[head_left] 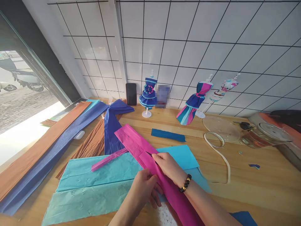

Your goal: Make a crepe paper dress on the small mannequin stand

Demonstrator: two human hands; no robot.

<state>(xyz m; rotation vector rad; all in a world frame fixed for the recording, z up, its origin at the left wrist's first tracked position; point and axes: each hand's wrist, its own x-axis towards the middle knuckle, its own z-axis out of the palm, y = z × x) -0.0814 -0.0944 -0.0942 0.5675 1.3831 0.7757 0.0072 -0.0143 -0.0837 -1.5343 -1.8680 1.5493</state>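
Observation:
A long folded strip of bright pink crepe paper (133,138) runs slantwise from the middle of the table toward me. My left hand (145,185) pinches its left edge between thumb and forefinger, the other fingers curled below. On the strip, my right hand (166,164), with a beaded bracelet at the wrist, is closed around a thin dark-tipped tool (149,153); most of it is hidden by the fingers. A flap edge shows in the paper beside the tip. Under the strip lie turquoise paper sheets (98,171) and a narrow pink strip (109,159).
Brown paper (47,138) and blue paper (117,125) lie at the left. Along the tiled wall stand a phone (131,94) and small dress forms (148,92) in paper dresses. A dark blue strip (168,135), a tape (223,153) and a glass jar (265,135) lie rightward.

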